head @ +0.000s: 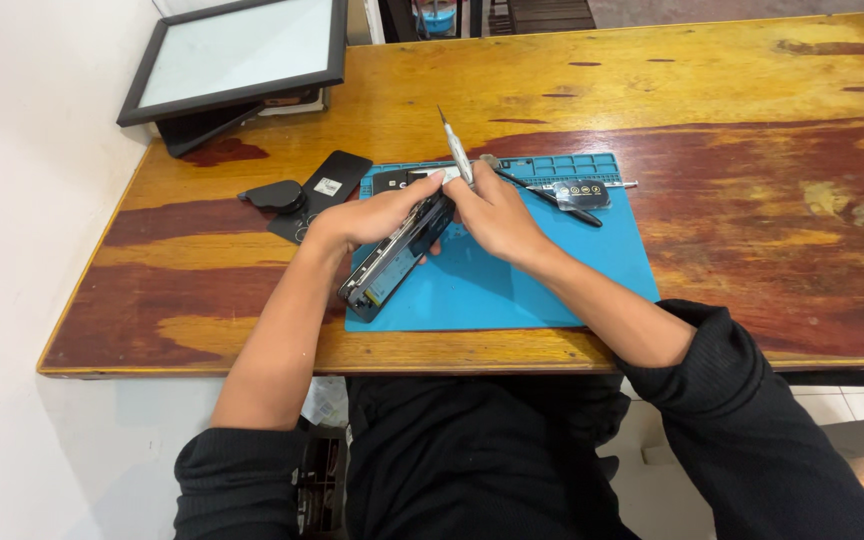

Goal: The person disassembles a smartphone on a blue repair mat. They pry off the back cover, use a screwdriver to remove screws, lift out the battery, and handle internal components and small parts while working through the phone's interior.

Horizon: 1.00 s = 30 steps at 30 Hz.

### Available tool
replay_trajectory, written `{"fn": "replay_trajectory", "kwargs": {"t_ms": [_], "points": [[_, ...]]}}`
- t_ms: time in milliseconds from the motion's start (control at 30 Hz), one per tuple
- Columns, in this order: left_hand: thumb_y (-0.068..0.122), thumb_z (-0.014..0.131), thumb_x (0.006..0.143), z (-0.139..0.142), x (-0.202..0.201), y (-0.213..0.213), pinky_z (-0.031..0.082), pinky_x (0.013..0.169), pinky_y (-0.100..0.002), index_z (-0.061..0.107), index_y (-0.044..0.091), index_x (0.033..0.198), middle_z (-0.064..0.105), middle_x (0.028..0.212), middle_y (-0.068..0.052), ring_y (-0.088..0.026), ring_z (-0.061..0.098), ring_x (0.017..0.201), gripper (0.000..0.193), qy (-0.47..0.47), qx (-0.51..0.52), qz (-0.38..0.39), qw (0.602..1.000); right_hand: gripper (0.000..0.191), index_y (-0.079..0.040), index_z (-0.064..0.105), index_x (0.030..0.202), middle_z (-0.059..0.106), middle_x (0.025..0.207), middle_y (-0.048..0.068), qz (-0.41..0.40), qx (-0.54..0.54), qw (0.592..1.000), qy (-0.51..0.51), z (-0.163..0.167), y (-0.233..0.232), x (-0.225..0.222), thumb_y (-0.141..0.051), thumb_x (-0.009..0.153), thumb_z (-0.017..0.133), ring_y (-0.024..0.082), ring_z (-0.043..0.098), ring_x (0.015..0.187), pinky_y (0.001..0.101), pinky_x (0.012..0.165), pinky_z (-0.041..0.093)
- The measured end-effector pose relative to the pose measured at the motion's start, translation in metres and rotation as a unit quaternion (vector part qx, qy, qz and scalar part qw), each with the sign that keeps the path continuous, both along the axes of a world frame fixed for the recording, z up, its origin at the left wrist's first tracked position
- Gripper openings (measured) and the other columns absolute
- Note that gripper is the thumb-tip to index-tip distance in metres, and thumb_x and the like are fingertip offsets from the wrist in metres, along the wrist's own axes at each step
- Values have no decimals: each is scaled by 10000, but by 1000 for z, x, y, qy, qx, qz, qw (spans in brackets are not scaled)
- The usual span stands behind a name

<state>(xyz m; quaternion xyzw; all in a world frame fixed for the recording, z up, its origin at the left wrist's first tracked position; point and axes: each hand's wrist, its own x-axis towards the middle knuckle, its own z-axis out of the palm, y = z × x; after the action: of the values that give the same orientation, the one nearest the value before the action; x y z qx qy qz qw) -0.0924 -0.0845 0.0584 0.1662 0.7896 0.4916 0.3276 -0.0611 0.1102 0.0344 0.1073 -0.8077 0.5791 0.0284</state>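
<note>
Nearest the body, the near edge of the worn wooden table with its yellow and dark red patches is running just past the near border of the flat blue rubber work mat, so there is little room to draw anything back before it overhangs. Over the mat's left part, the left hand is wrapping round the upper end of an opened dark slim phone with a metal frame, tilting it up on its long edge, lower corner resting at the mat. It looks light and rigid, yet its exposed inside is probably fragile, so the frame edges seem the safest hold. The right hand is pinching a thin silver-shafted screwdriver, tip hidden at the phone, shaft pointing up and away. Just beyond, black tweezers are lying by the mat's moulded parts trays. To the left, a black back cover is lying off the mat; farther off, a black-framed pale panel is leaning. The right of the table is offering wide open room.
</note>
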Motion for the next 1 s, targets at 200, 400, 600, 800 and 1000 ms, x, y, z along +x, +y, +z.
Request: {"fn": "replay_trajectory", "kwargs": {"t_ms": [200,400,600,800,1000], "points": [[695,287,971,1,-1,0,598,696,-317,666,68,1228,749,867,-113,-173,710,715,777,2,-15,-2,1000,400,-35,553,1044,639,767,101,0,25,1000,-5,3,2,1,-420,983,465,179,608,692,350,600,473],[675,310,994,5,-1,-3,620,703,-327,690,11,1207,779,906,-122,-189,739,739,794,-5,-8,11,1000,423,-11,516,995,653,741,95,-13,45,997,54,7,2,2,-433,1008,539,175,660,671,366,571,499],[601,344,1021,11,3,-23,619,676,-346,655,30,1320,773,946,-163,-207,746,769,715,-72,119,15,990,484,-2,618,856,623,624,139,-56,109,987,102,20,5,6,-437,1047,527,231,621,567,420,525,423],[581,356,1023,13,0,-38,626,600,-340,636,6,1336,774,932,-204,-255,767,719,712,-176,257,-15,950,461,20,672,825,605,612,179,-65,142,973,173,29,5,5,-381,1028,570,273,601,529,436,506,404],[378,518,1015,8,-2,-44,612,645,-342,619,12,1368,754,1024,-207,-257,757,793,517,-146,226,3,963,461,44,664,774,578,579,182,-75,120,972,186,29,4,4,-343,1021,615,242,536,494,436,487,378]]}}
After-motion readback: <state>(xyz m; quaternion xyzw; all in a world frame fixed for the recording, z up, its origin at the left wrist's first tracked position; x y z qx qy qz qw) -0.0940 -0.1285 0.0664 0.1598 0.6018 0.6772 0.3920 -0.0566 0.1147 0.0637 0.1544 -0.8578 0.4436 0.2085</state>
